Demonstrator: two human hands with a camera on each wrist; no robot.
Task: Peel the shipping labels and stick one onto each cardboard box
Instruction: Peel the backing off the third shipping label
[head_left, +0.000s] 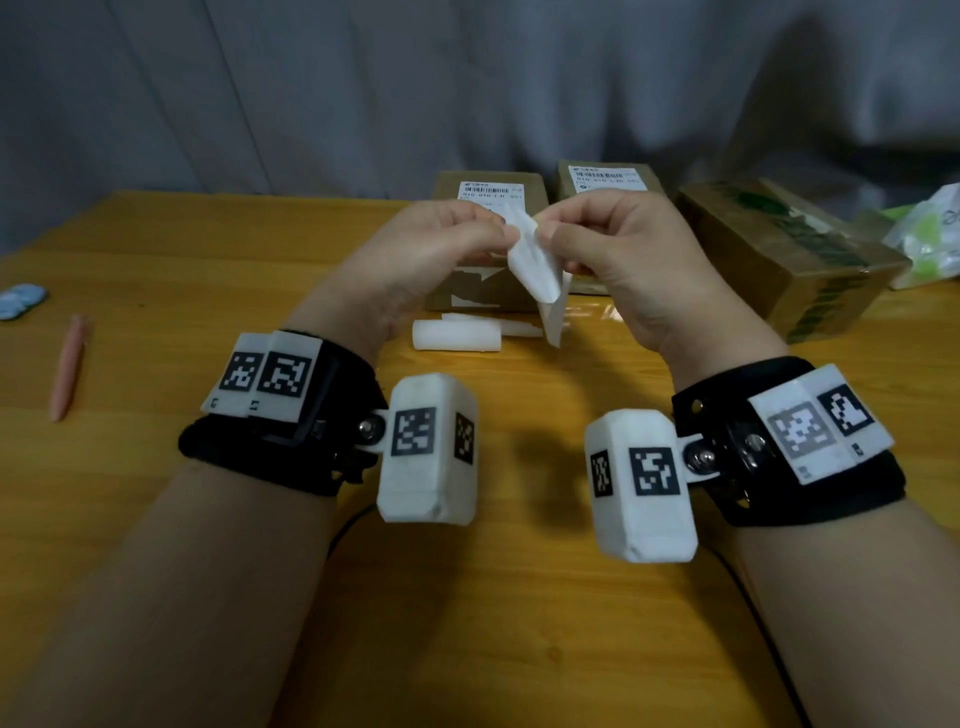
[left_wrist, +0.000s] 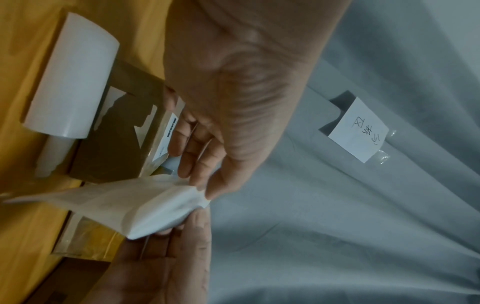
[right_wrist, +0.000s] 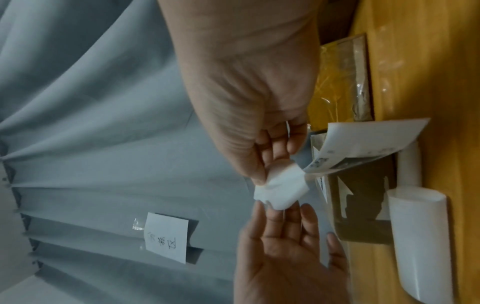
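A grey curtain (head_left: 260, 93) hangs behind the yellow wooden table (head_left: 493, 597). Three cardboard boxes (head_left: 488, 249) sit at its far edge, two labelled on top. Above them the left hand (head_left: 431, 249) and right hand (head_left: 623, 260) both pinch one shipping label (head_left: 535, 265), its print unreadable. Curled white sheets (head_left: 457, 335) lie beneath.

Box label (head_left: 491, 195) print illegibly blurred

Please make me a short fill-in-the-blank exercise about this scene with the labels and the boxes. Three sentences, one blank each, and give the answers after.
1. Both hands, the left hand and the right hand, pinch one white ____ above the table.
2. The two cardboard boxes at the back already carry a label on their ____ face.
3. A pink ____ lies at the table's left side.

Missing words: shipping label; top; pen
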